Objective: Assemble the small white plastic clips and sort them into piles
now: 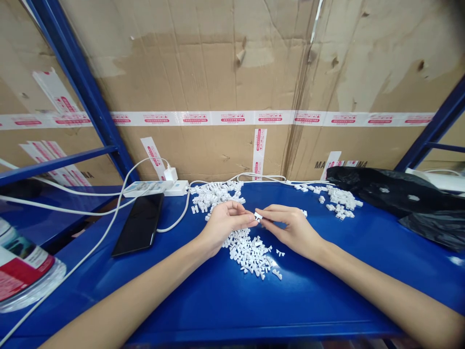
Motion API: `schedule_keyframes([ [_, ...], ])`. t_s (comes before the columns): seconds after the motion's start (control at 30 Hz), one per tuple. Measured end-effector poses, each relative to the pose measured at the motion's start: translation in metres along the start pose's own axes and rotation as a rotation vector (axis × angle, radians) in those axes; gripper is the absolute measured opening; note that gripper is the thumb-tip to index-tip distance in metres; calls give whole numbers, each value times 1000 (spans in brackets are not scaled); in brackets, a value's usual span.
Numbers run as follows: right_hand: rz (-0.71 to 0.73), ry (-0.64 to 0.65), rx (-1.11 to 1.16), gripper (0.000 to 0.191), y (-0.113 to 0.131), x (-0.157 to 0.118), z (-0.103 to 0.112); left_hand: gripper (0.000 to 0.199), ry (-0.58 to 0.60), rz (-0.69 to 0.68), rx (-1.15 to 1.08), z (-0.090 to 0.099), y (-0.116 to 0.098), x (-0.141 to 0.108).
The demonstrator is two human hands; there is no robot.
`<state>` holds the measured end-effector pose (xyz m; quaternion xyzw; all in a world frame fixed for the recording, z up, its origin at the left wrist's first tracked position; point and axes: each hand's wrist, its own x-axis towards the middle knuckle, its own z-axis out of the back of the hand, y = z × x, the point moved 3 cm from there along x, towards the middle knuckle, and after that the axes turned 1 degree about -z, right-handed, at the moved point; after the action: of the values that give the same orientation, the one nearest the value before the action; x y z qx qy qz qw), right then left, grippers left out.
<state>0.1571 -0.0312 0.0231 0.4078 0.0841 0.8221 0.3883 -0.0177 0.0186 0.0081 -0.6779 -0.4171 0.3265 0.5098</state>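
Observation:
Between the fingertips of both hands is a small white plastic piece (257,216). My left hand (228,222) pinches it from the left, and my right hand (290,227) pinches it from the right. Just below the hands lies a pile of small white curved parts (252,254) on the blue table (308,300). Behind my left hand is another heap of white pieces (214,193), partly hidden by that hand. A further group of white block-like pieces (341,199) lies at the back right.
A black phone (140,225) lies left of the hands, beside a white power strip (156,188) with a plugged-in charger and cables. A clear bottle (22,266) stands at the far left. Black plastic bags (395,194) lie at the right, before a cardboard wall (218,72).

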Motion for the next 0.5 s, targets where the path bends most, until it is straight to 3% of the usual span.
schedule_keyframes([
  [0.5,-5,49,-22,29,-3,-2,-1,31,-15,-21,-64,-3,-4,-1],
])
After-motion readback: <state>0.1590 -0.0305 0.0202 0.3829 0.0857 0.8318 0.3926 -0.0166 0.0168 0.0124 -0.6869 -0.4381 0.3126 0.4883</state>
